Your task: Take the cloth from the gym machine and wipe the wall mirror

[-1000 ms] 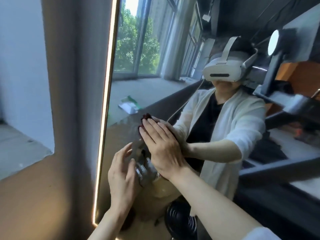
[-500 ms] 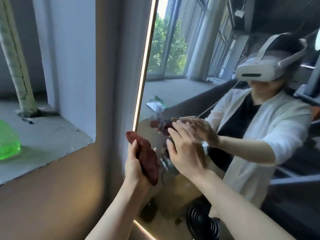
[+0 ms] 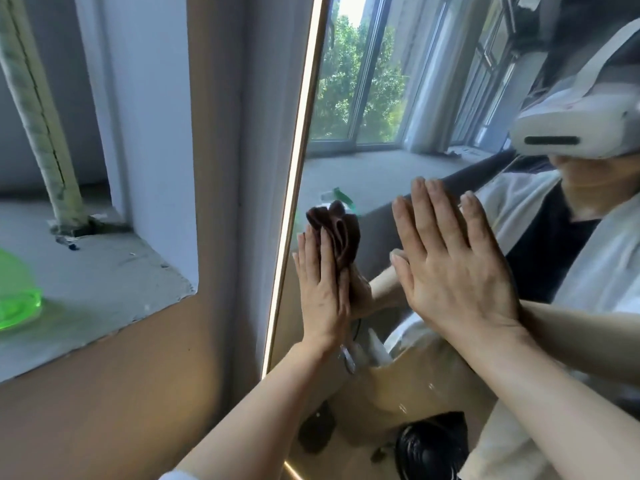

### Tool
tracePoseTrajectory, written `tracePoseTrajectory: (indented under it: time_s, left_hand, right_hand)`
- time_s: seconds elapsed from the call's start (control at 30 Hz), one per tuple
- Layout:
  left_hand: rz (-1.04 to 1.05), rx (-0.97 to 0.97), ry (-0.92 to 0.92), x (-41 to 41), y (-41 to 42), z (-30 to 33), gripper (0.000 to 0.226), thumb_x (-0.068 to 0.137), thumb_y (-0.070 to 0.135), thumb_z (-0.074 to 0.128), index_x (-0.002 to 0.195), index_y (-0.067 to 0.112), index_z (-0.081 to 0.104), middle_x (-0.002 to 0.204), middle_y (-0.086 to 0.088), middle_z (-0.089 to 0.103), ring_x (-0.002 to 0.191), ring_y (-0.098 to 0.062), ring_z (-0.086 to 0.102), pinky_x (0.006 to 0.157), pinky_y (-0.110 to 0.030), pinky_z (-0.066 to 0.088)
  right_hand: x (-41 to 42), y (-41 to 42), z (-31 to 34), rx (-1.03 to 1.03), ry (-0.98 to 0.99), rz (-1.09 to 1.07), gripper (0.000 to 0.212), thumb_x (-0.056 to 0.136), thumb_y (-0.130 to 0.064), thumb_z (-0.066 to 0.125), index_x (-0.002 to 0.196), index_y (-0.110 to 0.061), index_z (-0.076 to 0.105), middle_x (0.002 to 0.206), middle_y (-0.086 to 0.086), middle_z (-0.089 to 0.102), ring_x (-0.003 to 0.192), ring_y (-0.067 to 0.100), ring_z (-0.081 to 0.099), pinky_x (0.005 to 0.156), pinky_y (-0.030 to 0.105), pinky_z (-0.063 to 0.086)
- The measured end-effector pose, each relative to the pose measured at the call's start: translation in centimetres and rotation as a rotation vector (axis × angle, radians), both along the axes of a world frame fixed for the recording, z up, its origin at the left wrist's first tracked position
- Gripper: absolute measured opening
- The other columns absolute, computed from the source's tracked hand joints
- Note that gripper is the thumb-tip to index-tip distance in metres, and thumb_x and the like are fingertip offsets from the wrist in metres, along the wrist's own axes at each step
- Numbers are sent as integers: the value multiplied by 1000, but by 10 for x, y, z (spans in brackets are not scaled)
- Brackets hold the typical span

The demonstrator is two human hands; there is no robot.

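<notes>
Left hand: the left hand (image 3: 320, 289) is up flat at the mirror's left edge, fingers straight and together, palm pressing the crumpled dark maroon cloth (image 3: 337, 233) against the glass.
Cloth: it bunches in folds above and beside the fingertips, sandwiched between palm and the tall wall mirror with a lit gold edge strip (image 3: 381, 188); its reflection meets it right there.
Right hand: the right hand (image 3: 450, 268) lies flat on the glass just beside the left one, fingers spread and straight, holding nothing.
Change from half a second back: the cloth was held off the glass then, hanging from the left hand near the frame; now it's on the mirror and higher up. The right hand has climbed too and opened wider against the glass.
Change from a second back: the right hand was the one covering the cloth on the mirror, and the left hand hovered bare below it.
Mirror view: a person in a white headset and white jacket, windows and green trees behind.
Left of the mirror: a grey concrete window ledge (image 3: 86, 271), a wrapped pale pipe (image 3: 41, 109) rising from it, and a translucent green plastic object (image 3: 17, 292) at the far edge.
Writing: no brand, label or text can be read anywhere.
</notes>
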State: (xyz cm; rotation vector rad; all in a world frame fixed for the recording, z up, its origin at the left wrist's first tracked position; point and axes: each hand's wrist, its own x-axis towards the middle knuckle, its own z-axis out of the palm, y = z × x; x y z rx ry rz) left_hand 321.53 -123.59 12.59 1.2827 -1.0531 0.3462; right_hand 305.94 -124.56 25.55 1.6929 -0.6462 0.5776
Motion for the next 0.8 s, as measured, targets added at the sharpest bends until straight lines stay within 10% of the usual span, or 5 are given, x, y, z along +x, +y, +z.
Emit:
tracePoseTrajectory:
  time_s: [0.2, 0.5, 0.67, 0.8]
  left_hand:
    - [-57, 73, 165, -17, 19, -50, 62, 105, 54, 19, 157, 33, -7, 164, 18, -16, 154, -23, -8, 121, -63, 7]
    - [-44, -153, -295, 46, -6, 93, 52, 106, 21, 33, 150, -7, 26, 158, -32, 20, 151, -36, 7, 124, -50, 7]
    - [-46, -18, 70, 37, 3, -2, 58, 105, 32, 28, 159, 28, 7, 167, 1, 2, 154, -16, -1, 126, -42, 4]
    - [-82, 16, 332, -8, 10, -28, 60, 106, 33, 31, 160, 21, 8, 165, 13, -5, 154, -11, -4, 125, -29, -2]
  right_hand:
    - [1, 3, 0, 0, -1, 10, 65, 108, -37, 20, 159, 0, 9, 166, 25, 7, 154, 38, 12, 125, 52, -4]
    - [1, 3, 0, 4, 6, 27, 65, 108, -38, 19, 160, 0, 8, 166, 24, 7, 154, 38, 8, 125, 52, -1]
    - [1, 1, -1, 13, 11, 35, 66, 107, -39, 18, 160, -1, 5, 167, 23, 5, 154, 37, 7, 124, 51, -5]
    - [1, 0, -3, 29, 13, 27, 66, 107, -39, 20, 160, -1, 5, 166, 23, 7, 153, 36, 5, 124, 51, -7]
